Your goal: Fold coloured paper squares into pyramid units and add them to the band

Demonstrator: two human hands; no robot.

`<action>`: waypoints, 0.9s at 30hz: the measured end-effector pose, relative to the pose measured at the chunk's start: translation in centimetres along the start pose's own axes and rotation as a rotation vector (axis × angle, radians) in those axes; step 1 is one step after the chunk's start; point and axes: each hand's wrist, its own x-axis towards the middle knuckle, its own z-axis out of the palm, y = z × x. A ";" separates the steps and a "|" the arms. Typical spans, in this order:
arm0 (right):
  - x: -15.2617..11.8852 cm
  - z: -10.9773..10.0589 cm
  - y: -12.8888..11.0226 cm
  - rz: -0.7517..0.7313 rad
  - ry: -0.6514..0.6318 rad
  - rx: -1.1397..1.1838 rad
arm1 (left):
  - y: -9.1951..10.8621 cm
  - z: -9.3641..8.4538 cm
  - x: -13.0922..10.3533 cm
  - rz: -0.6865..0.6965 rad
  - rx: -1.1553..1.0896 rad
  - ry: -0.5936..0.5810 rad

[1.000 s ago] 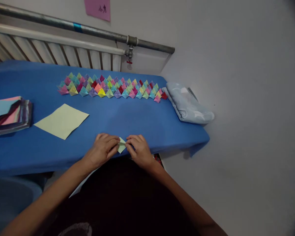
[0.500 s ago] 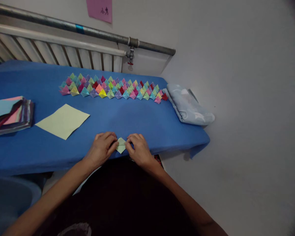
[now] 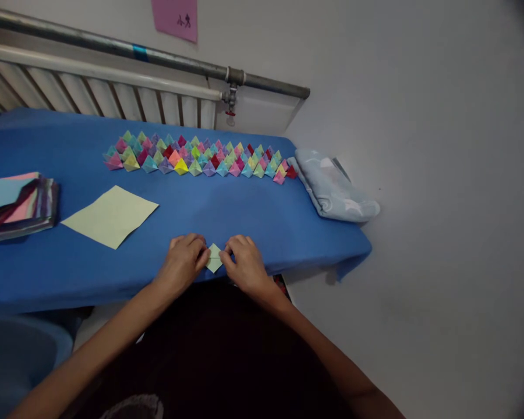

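A small folded pale green paper lies at the near edge of the blue cloth, a crease running across its middle. My left hand pinches its left corner between thumb and fingers. On the opposite corner, my right hand is closed with thumb and fingertips. A larger, flat pale green sheet rests to the left, turned like a diamond. Farther back, several rows of small folded paper pieces in many colours stand side by side.
A stack of coloured paper in a clear wrapper sits at the left. A folded grey-blue cloth lies at the table's right end. Behind the blue-covered table are a radiator and a metal pipe. A blue basin is below left.
My right thumb has shifted slightly left over the small paper's right corner. Both hands remain on it, and the whole view has moved very slightly.
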 end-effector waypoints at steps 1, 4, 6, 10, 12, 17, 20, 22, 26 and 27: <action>0.0 0.0 0.0 0.001 0.000 -0.005 | 0.0 0.0 0.0 -0.005 0.003 0.006; 0.0 0.1 0.0 -0.004 0.016 -0.010 | 0.1 0.2 -0.1 -0.007 0.021 0.030; 0.0 0.2 0.1 -0.012 0.026 -0.006 | 0.1 0.3 -0.2 0.001 0.039 0.046; 0.1 0.2 0.2 -0.012 0.011 -0.006 | 0.4 0.3 -0.7 0.050 0.129 0.094; 0.2 0.1 0.2 -0.006 0.004 -0.010 | 0.6 0.2 -1.1 0.120 0.179 0.120; 0.3 0.2 0.1 -0.014 0.002 -0.004 | 0.6 -0.5 -2.0 0.326 0.204 0.070; 0.0 0.2 0.1 0.012 -0.013 0.017 | 0.2 -0.8 -2.4 0.363 0.211 0.057; -0.3 0.0 0.3 0.052 -0.011 0.029 | 0.1 -1.0 -2.5 0.379 0.223 0.045; -0.9 -0.4 0.9 0.118 0.011 0.047 | 0.4 -1.7 -1.3 0.377 0.236 -0.034; -1.0 -0.4 1.1 0.121 0.011 0.050 | 0.5 -1.9 -0.6 0.368 0.239 -0.087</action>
